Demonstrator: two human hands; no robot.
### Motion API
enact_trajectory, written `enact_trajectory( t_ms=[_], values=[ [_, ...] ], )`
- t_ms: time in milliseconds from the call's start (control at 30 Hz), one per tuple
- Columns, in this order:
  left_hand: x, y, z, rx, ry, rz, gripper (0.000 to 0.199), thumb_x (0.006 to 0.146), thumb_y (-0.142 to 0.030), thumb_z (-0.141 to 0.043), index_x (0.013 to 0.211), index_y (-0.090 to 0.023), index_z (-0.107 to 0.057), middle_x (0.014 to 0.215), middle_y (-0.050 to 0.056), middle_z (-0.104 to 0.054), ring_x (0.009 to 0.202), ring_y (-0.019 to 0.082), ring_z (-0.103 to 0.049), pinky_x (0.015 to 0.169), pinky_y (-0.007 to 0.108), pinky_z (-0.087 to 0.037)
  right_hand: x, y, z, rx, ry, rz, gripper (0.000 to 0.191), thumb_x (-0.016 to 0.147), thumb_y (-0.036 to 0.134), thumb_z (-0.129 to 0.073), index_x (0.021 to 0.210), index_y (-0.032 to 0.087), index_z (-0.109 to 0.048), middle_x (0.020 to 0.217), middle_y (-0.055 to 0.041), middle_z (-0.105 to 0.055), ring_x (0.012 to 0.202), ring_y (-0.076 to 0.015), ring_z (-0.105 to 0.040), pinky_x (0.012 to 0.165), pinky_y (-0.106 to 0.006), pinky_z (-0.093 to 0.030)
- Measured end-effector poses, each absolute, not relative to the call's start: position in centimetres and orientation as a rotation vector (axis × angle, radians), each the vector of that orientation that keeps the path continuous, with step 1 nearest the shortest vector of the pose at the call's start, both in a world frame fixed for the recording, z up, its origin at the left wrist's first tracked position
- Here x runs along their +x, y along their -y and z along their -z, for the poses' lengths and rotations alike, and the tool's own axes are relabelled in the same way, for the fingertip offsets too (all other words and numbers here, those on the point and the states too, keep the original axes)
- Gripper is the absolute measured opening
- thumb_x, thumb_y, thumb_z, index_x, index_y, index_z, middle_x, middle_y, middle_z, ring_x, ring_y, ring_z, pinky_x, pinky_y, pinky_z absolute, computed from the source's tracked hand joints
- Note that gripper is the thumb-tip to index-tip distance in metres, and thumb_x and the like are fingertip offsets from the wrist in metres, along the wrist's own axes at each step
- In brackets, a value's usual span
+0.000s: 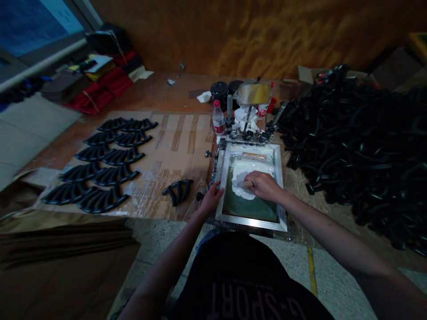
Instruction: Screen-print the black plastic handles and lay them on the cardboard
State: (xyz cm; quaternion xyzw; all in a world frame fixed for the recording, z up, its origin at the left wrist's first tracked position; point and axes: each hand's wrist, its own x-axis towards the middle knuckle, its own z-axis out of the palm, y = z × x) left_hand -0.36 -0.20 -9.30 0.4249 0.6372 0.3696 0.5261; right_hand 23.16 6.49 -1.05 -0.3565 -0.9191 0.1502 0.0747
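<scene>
An aluminium-framed printing screen (251,223) lies before me with a green mesh. White ink (238,169) is spread thickly over its middle. My right hand (265,186) is closed round a small light-coloured scraper (247,184), whose lower part sits in the ink. My left hand (212,198) is at the screen's left edge, fingers closed on the frame. A flat wooden strip (254,156) rests near the far end of the screen. Left of my left hand, a few curved black pieces (178,191) lie together on the cardboard.
Fanned rows of black curved pieces (110,155) cover the cardboard (182,133) at left. A large heap of them (360,146) is at right. Behind the screen stand a red-capped bottle (218,119), dark jars (219,91), tape (255,93) and crumpled tissue (245,118).
</scene>
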Motion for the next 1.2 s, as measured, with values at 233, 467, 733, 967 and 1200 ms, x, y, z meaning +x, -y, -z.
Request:
enact_trajectory(
  t_ms=[233, 467, 733, 967, 1200],
  values=[
    [-0.4, 0.4, 9.0, 1.164, -1.568, -0.815, 0.056, 0.088, -0.042, -0.055, 0.137, -0.015, -0.051, 0.068, -0.001, -0.056, 0.061, 0.014, -0.052, 0.056, 0.024, -0.039, 24.4, -3.3, 4.5, -0.833, 2.66, -0.438, 0.039, 0.077, 0.005, -0.051, 0.111, 0.018, -0.065, 0.108, -0.0115, -0.067, 0.1, -0.025, -0.057, 0.087, -0.039, -0.047],
    [-0.9, 0.0, 6.8, 1.1, -1.474, -0.755, 0.067, 0.087, -0.045, -0.056, 0.146, -0.019, -0.038, 0.067, -0.002, -0.057, 0.055, 0.012, -0.049, 0.05, 0.022, -0.036, 22.1, -10.1, -0.3, -1.312, 2.492, -0.398, 0.05, 0.088, 0.026, -0.06, 0.137, 0.021, -0.053, 0.114, -0.009, -0.066, 0.103, -0.0241, -0.06, 0.088, -0.034, -0.047],
    [-0.1, -2.2, -2.8, 1.051, -1.409, -1.112, 0.06, 0.09, -0.066, -0.037, 0.109, -0.018, -0.067, 0.079, 0.002, -0.061, 0.066, 0.013, -0.054, 0.056, 0.023, -0.043, 31.8, -15.1, -2.7, -1.664, 1.843, -0.29, 0.037, 0.097, 0.032, -0.041, 0.118, 0.013, -0.066, 0.095, -0.0109, -0.071, 0.083, -0.0222, -0.065, 0.078, -0.038, -0.053],
    [2.3, -7.1, -5.4, 1.009, -1.133, -1.553, 0.048, 0.089, -0.059, -0.045, 0.113, -0.021, -0.06, 0.102, 0.006, -0.065, 0.088, 0.016, -0.062, 0.067, 0.024, -0.052, 29.0, -7.9, 5.4, -1.586, 2.179, -0.457, 0.027, 0.084, 0.041, -0.064, 0.083, 0.015, -0.071, 0.088, -0.0063, -0.071, 0.084, -0.0158, -0.063, 0.08, -0.027, -0.051],
    [7.3, 0.3, 1.3, 0.587, -1.175, -0.943, 0.052, 0.083, -0.061, -0.054, 0.113, -0.018, -0.056, 0.108, 0.014, -0.067, 0.085, 0.021, -0.067, 0.062, 0.03, -0.056, 21.6, -3.2, 6.2, -1.699, 2.129, -0.614, 0.009, 0.09, 0.023, -0.056, 0.096, 0.019, -0.06, 0.086, -0.0075, -0.065, 0.079, -0.0199, -0.059, 0.071, -0.03, -0.046]
  ],
)
